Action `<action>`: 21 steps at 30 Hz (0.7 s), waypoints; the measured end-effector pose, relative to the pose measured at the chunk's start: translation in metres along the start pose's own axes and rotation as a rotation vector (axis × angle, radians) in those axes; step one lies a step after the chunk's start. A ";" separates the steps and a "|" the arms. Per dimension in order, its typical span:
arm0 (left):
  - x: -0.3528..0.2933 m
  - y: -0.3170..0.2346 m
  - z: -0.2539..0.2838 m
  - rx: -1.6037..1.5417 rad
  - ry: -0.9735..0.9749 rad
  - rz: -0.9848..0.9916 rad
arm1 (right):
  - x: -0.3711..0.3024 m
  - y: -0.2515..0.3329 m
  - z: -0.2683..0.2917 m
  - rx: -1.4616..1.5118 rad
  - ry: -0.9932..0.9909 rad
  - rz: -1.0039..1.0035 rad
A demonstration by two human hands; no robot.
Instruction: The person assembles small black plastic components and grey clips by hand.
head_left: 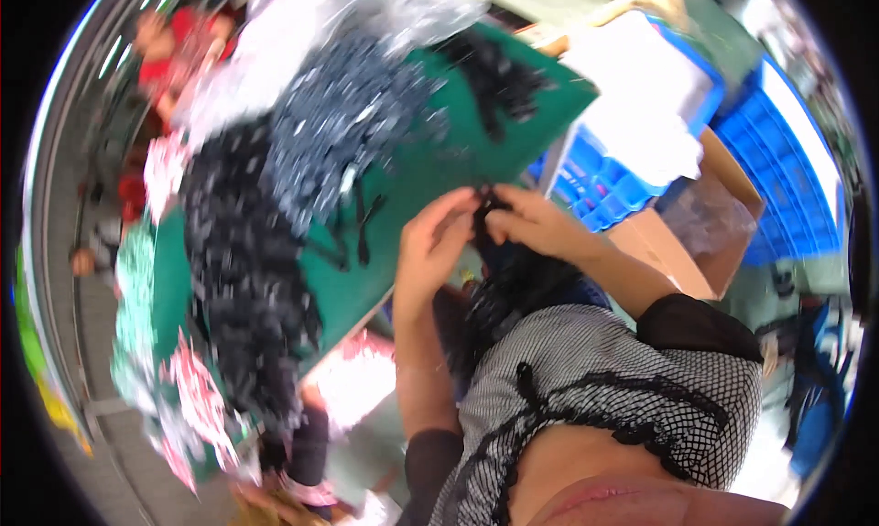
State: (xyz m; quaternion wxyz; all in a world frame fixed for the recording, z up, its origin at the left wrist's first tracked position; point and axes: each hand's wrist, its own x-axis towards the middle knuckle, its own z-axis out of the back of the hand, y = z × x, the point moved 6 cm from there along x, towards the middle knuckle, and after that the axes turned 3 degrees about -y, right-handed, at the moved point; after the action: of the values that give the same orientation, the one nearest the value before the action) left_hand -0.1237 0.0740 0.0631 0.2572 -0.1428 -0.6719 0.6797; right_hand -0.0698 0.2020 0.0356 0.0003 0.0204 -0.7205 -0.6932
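Open room runs over the bare green worktop (444, 171) ahead of the left grip (435, 236), with the black heap (247, 279) and grey-blue heap (334, 114) barring the left and the blue crate (604, 185) and cardboard box (655, 251) the right.

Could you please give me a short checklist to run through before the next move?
1. Left hand on the small black piece: ok, its fingertips are at it.
2. Right hand on the same piece: ok, thumb and fingers pinch it.
3. Condition of that piece: cannot tell, it is too blurred and partly covered by fingers.
4. Black pile and dark grey pile kept apart: not ok, their edges meet.
5. No loose strips outside the piles: not ok, some lie on the green table.
6. Cardboard box open: ok, clear plastic shows inside.
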 end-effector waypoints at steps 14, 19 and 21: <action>0.061 0.026 -0.035 1.253 -0.037 -0.651 | -0.052 -0.019 0.067 0.367 -0.225 0.155; 0.041 -0.001 -0.049 1.358 -0.117 -0.582 | -0.055 -0.018 0.068 0.292 -0.155 0.193; 0.042 0.001 -0.051 1.237 -0.081 -0.635 | -0.055 -0.017 0.067 0.325 -0.192 0.216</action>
State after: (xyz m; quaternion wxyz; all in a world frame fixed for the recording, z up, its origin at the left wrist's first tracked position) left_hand -0.1316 0.1394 0.0657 0.4524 0.2587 -0.1796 0.8343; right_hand -0.0167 0.2697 0.0171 0.0027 -0.1236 -0.8175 -0.5625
